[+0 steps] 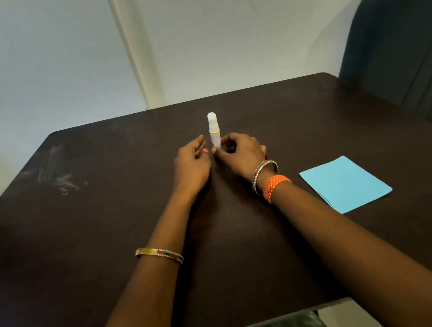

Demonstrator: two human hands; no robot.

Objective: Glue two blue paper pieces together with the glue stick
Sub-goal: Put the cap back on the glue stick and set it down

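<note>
Glue (214, 129) stands upright mid-table, light, slick, easy to tip. My right hand (240, 153) curls at its base, fingertips just touching or about to; I can't tell. Left hand (192, 164) relaxed, holding nothing. Paper (345, 183), thin and floppy, lies flat at right.

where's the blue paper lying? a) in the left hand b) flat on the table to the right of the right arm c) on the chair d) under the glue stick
b: the blue paper lies flat on the table, right of the right forearm, apart from the upright glue stick.
</note>
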